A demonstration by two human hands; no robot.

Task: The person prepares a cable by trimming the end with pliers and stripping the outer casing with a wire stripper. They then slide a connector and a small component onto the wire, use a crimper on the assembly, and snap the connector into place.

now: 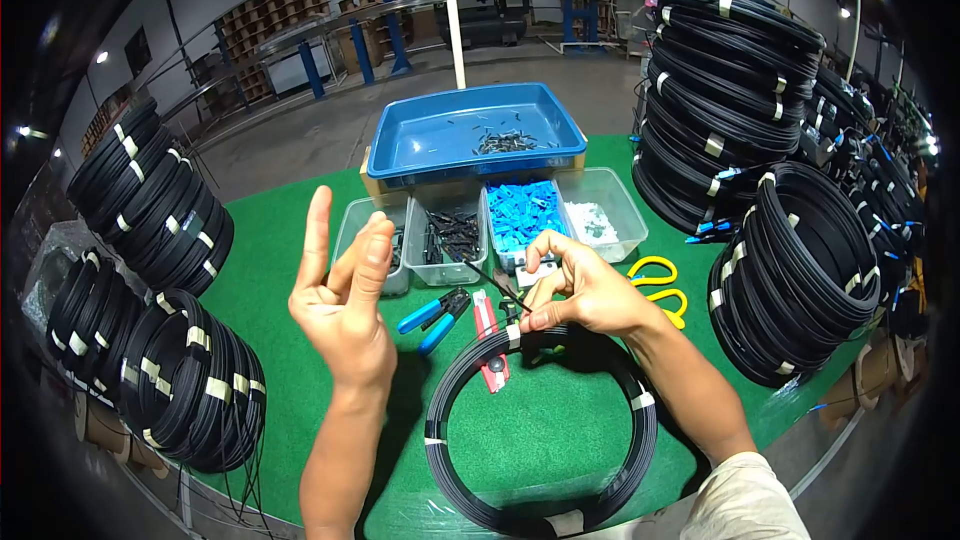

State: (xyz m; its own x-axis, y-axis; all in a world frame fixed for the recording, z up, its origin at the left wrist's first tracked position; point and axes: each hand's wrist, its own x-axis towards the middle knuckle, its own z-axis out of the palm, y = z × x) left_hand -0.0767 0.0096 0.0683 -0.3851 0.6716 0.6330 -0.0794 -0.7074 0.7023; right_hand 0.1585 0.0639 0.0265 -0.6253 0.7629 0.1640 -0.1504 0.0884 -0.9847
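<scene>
My left hand [345, 300] is raised over the green mat, palm up, with its index finger stretched out and nothing visible in it. Thumb and fingers of my right hand [575, 290] pinch a black cable end at the top of a black cable coil [440, 440]. The coil lies on the mat, bound with white tape. Just left of the coil's top are blue-handled pliers [436, 318] and a red tool [484, 315]. Yellow-handled scissors [655, 290] lie beyond my right wrist.
Clear bins behind my hands hold black pieces [452, 235], blue connectors [523, 212] and white pieces [592, 223]. A blue tray [420, 140] with small dark pieces stands behind them. Stacked cable coils rise at the left [150, 200] and right [725, 100].
</scene>
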